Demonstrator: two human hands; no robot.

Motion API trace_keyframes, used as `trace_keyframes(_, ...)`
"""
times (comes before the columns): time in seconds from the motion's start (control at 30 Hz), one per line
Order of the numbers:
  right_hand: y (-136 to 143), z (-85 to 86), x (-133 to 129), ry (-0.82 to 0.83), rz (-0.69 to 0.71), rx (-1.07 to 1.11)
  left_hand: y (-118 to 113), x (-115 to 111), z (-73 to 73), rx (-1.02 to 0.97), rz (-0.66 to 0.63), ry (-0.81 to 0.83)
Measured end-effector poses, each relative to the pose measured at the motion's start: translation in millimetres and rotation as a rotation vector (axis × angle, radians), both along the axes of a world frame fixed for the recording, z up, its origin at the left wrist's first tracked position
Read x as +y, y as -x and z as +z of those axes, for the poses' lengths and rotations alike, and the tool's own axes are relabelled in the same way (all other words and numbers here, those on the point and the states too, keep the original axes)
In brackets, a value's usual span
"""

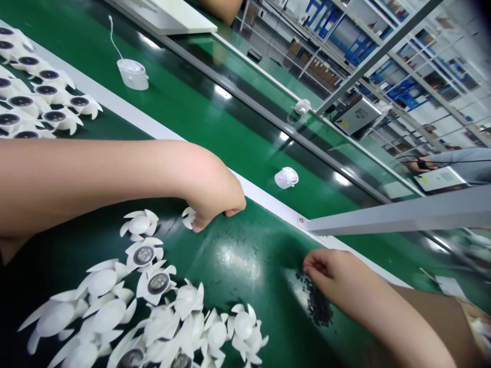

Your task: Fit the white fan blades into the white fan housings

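Observation:
My left hand [217, 197] is curled, palm down, over the green work surface. A white fan impeller [187, 217] shows at its thumb, and the hand covers the rest of it. On the right, my right hand [332, 271] has its fingertips pinched together at the edge of a pile of small black parts [319, 304]. Whatever sits between those fingertips is too small to make out. Several white fan impellers [105, 314] lie loosely heaped at the lower left, a few with a round metallic hub [158, 282] facing up.
More impellers with dark hubs [48, 91] stand in rows at the upper left. Past a white rail [126, 115], a green belt [215, 138] carries white round housings [286, 177], one with a cable [132, 74]. A grey post [402, 212] rises at right. Another person's hand [422, 164] is beyond.

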State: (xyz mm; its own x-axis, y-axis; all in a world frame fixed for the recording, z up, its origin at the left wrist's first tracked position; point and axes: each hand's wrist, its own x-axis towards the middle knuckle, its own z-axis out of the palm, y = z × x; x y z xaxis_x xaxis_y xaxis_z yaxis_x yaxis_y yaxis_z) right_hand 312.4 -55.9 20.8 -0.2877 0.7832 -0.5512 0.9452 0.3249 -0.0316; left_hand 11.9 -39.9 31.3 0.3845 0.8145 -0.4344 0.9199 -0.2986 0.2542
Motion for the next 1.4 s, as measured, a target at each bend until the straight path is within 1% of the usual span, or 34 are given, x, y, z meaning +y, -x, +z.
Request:
trace_keyframes(0.1, -1.6, -1.2, -4.5, -0.046, 0.045, 0.027, 4.0, 10.1, 2.7, -0.098, -0.153, 0.218)
trace_keyframes(0.13, -1.6, -2.4, -5.8, -0.06, 0.058, 0.043, 5.4, 13.0, 1.1, -0.148, -0.181, 0.24)
trace_keyframes(0.2, -0.8, -5.5, -7.5, -0.072, 0.077, 0.074, 7.2, 17.2, -3.8, -0.251, -0.211, 0.233)
trace_keyframes(0.33, 3.4, -12.2, -10.0, -0.121, 0.102, 0.067, 4.1, 19.5, -12.3, -0.412, -0.279, 0.158)
trace_keyframes(0.4, 6.5, -15.0, -12.1, -0.196, 0.126, 0.028, -0.3, 18.0, -13.4, -0.482, -0.343, 0.106)
trace_keyframes(0.5, 12.5, -17.9, -15.8, -0.313, 0.154, -0.049, -10.7, 11.0, -13.7, -0.55, -0.441, -0.036)
trace_keyframes(0.6, 20.8, -17.4, -18.2, -0.36, 0.16, -0.134, -26.7, -3.1, -20.2, -0.504, -0.528, -0.215)
trace_keyframes(0.7, 30.9, -13.3, -19.1, -0.352, 0.153, -0.214, -45.0, -20.6, -34.6, -0.421, -0.573, -0.366)
trace_keyframes(0.73, 34.1, -11.6, -19.4, -0.349, 0.153, -0.228, -50.0, -25.6, -39.5, -0.408, -0.573, -0.39)
trace_keyframes(0.8, 39.5, -8.8, -20.0, -0.337, 0.157, -0.234, -55.6, -31.9, -45.3, -0.407, -0.59, -0.378)
trace_keyframes(0.87, 41.8, -7.8, -20.3, -0.317, 0.146, -0.244, -53.3, -32.1, -43.3, -0.429, -0.647, -0.329)
trace_keyframes(0.93, 40.5, -8.5, -19.3, -0.298, 0.109, -0.258, -43.8, -26.8, -33.7, -0.458, -0.689, -0.314)
trace_keyframes(0.97, 38.6, -9.3, -18.1, -0.294, 0.087, -0.254, -37.2, -22.5, -27.3, -0.468, -0.685, -0.313)
trace_keyframes(1.03, 34.2, -10.3, -14.9, -0.299, 0.052, -0.201, -23.1, -11.9, -15.1, -0.46, -0.608, -0.285)
trace_keyframes(1.07, 32.6, -10.3, -13.1, -0.296, 0.046, -0.144, -16.3, -5.8, -10.6, -0.448, -0.553, -0.245)
trace_keyframes(1.13, 32.3, -9.0, -10.4, -0.26, 0.043, 0.032, -5.0, 7.0, -7.3, -0.44, -0.457, -0.113)
trace_keyframes(1.2, 37.1, -7.1, -10.0, -0.18, 0.037, 0.258, 2.5, 19.6, -11.7, -0.483, -0.421, 0.056)
trace_keyframes(1.27, 45.7, -6.3, -12.0, -0.091, 0.014, 0.46, 4.8, 29.2, -21.5, -0.566, -0.437, 0.192)
trace_keyframes(1.33, 55.4, -8.0, -15.1, -0.049, 0.014, 0.598, 1.6, 33.5, -32.8, -0.648, -0.466, 0.232)
trace_keyframes(1.4, 63.8, -12.3, -17.8, -0.061, 0.054, 0.684, -6.1, 31.7, -42.4, -0.728, -0.474, 0.187)
